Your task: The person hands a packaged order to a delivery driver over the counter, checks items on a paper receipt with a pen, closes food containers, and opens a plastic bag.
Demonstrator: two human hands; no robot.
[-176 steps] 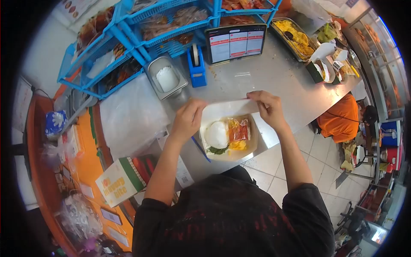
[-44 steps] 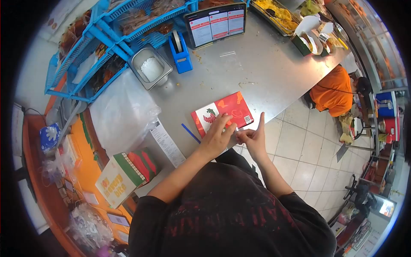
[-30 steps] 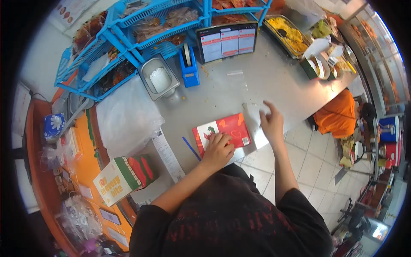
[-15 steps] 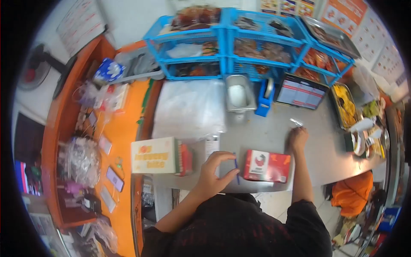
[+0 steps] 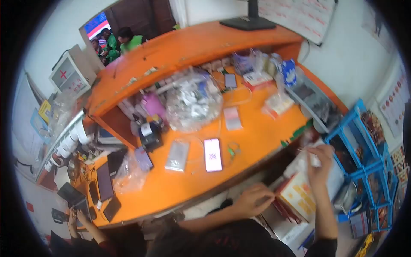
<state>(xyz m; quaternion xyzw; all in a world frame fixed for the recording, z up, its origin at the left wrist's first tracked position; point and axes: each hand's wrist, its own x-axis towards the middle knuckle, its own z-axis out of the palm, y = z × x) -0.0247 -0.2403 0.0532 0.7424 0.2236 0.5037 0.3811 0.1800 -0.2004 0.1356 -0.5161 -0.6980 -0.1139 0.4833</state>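
Note:
My left hand is beside the left edge of a cream and yellow box with red sides, its fingers curled together; what they hold, if anything, I cannot make out. Over the box's right side is my right hand, its fingers pinched on something whitish and blurred. Clear plastic bags lie behind that hand, partly covered by it. A blue stick rests on the metal table near my right forearm.
An orange counter spans the middle, carrying a lit phone, a bundle of plastic and a black device. Blue racks and a tablet stand at right. Another person's hands show at lower left.
The view has swung left, bringing the orange counter to the centre. My left hand has moved from the blue stick to the box; my right hand has left the table's far part and come over the box.

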